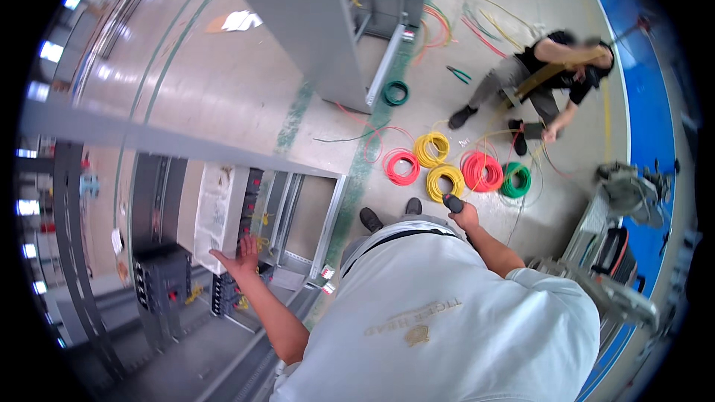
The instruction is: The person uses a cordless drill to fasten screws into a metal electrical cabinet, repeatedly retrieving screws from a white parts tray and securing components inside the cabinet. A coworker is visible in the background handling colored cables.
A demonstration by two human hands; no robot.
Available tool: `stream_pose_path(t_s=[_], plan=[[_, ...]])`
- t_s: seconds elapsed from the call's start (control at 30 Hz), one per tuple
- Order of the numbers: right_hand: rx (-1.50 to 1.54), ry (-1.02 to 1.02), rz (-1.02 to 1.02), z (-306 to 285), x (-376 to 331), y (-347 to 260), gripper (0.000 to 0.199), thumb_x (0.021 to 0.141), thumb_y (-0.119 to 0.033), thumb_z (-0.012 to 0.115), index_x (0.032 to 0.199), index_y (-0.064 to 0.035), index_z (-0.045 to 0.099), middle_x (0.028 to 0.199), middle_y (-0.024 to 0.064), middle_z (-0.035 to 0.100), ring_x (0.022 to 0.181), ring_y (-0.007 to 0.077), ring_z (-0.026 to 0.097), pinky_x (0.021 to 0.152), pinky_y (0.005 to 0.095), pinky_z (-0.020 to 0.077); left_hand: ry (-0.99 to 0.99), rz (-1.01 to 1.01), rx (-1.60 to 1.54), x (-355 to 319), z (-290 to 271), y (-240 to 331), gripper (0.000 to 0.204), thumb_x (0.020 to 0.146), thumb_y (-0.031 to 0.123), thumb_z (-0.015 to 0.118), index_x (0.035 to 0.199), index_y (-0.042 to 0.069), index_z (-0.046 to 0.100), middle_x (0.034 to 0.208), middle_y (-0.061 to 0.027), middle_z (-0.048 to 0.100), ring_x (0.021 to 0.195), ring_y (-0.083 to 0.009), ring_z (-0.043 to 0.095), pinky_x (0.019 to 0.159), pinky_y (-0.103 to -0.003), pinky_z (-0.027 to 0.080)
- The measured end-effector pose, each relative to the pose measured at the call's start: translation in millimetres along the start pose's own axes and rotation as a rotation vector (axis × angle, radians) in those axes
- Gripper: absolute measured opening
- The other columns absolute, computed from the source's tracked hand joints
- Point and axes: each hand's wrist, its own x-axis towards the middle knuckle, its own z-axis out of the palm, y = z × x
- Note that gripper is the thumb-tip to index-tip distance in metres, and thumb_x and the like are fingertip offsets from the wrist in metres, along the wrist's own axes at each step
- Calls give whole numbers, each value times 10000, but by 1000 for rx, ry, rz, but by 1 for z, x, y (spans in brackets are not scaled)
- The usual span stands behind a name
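My left hand (242,259) is raised with its fingers spread and holds nothing. It is beside the lower end of a long whitish panel (217,212) in an open grey metal cabinet frame. Close to it are dark breaker-like blocks (162,281) with yellow wire pieces. Out to my right, my right hand (468,216) is closed around a short black hand tool (452,202); its exact kind cannot be made out. Beyond that tool, coils of wire lie on the floor: yellow (445,182), red (482,172) and green (515,179).
A co-worker (551,74) sits low at the far right, handling wire. Green-handled pliers (459,74) lie on the floor near a dark green coil (395,93). A tall grey cabinet (298,15) stands ahead. A metal cart (596,275) is at my right.
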Motion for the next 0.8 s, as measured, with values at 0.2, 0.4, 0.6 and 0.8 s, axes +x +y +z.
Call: stream_pose_path(t_s=[0.2,0.4,0.6,0.8], plan=[[193,49,205,16,-25,18,438,674,-236,836,1069,-73,740,1015,193,744,978,355,710,886,443,550,-134,164,-19,22,3,13,894,678,398,894,1336,-50,487,1233,-187,594,1146,-379,593,972,-522,551],[201,53,276,14,-38,32,420,672,-247,830,1041,-69,739,1003,178,749,952,354,714,875,435,556,-54,313,-23,-6,-6,-2,769,709,370,831,1284,-53,545,1221,-182,630,1117,-347,620,939,-487,568],[128,50,257,0,-25,41,447,675,-238,814,1079,-69,727,1022,192,742,955,363,710,874,436,558,-118,300,100,-56,-94,-29,753,765,409,796,1300,-51,535,1210,-192,638,1097,-327,650,959,-421,576],[158,52,139,-9,18,30,429,672,-234,832,1053,-68,726,983,197,739,945,384,701,864,451,554,-120,216,274,-118,-105,-115,684,823,440,749,1274,-39,561,1154,-163,654,1051,-291,669,933,-401,590]])
